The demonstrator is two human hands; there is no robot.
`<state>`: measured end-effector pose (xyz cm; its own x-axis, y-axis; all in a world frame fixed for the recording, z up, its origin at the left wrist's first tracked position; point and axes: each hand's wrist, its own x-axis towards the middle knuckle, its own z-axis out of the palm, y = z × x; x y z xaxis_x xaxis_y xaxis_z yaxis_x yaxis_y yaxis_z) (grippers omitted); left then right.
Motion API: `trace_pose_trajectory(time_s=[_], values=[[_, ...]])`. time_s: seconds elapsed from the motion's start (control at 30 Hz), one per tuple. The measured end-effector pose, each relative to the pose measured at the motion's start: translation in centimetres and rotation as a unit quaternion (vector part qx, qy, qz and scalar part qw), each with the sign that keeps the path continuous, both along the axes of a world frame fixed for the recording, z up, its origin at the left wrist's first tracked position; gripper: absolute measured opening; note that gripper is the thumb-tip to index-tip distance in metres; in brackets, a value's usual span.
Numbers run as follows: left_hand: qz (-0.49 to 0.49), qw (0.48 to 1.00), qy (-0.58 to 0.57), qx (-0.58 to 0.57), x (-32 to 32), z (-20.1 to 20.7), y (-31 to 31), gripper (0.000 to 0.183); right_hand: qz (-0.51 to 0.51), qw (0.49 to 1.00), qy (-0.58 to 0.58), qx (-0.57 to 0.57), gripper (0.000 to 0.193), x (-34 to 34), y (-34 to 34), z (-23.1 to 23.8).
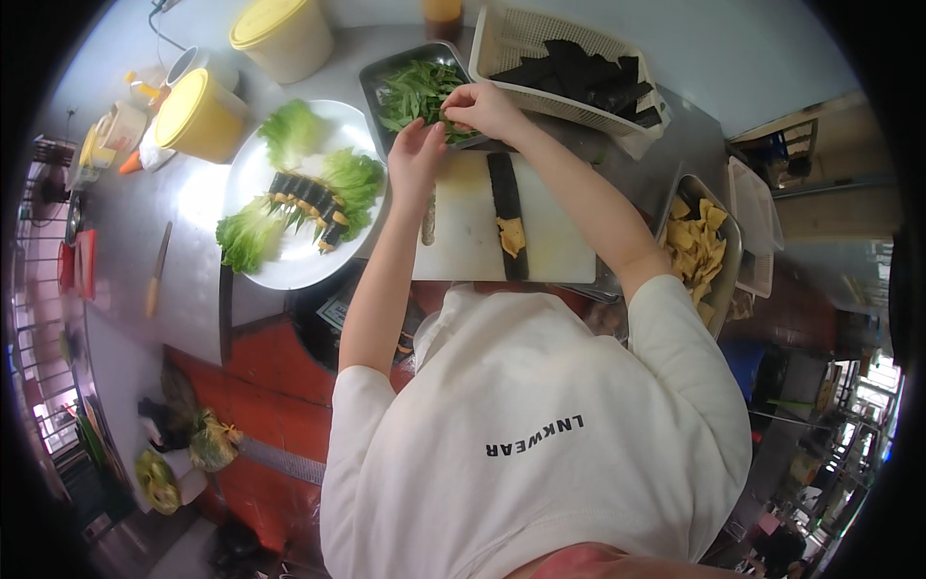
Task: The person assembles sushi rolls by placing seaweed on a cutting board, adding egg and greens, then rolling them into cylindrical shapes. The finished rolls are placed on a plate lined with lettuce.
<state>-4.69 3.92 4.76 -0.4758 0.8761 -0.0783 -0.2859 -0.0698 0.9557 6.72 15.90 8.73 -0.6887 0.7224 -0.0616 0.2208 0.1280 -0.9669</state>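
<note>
My right hand (485,111) reaches over a metal tray (367,81) of green leaves (415,92), its fingers pinched together. Close beside it, at the tray's near edge, my left hand (420,159) has its fingers bent inward. What either hand holds is too small to make out. Below them a white cutting board (463,232) carries a dark seaweed strip (505,183), lying lengthwise, with a yellowish fried piece (511,235) on its near part. To the left, a white plate (289,275) bears lettuce (355,183) and a row of seaweed-wrapped rolls (309,200).
A white basket (492,43) of dark seaweed sheets (569,72) stands at the back right. Yellow fried pieces (696,246) fill a metal tray at the right. Yellow-lidded tubs (203,116) stand at the back left. A knife (159,270) lies on the metal table left of the plate.
</note>
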Motion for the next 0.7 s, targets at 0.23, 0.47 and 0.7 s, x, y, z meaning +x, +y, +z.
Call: trace_pose_trajectory(time_s=[0.23,0.47,0.7], values=[[-0.035,0.998,-0.027,-0.04,-2.5,-0.4,1.2,0.038,0.015,0.997,-0.014,0.076,0.014,-0.6,-0.1,-1.6],[0.029,0.992,-0.079,-0.097,-3.2,0.9,1.0,0.027,-0.047,0.987,0.066,-0.142,0.014,-0.3,0.7,-2.2],[-0.049,0.971,-0.213,-0.096,-3.3,0.2,2.2,0.024,-0.067,0.943,0.172,-0.276,0.015,-1.0,0.0,-1.8]])
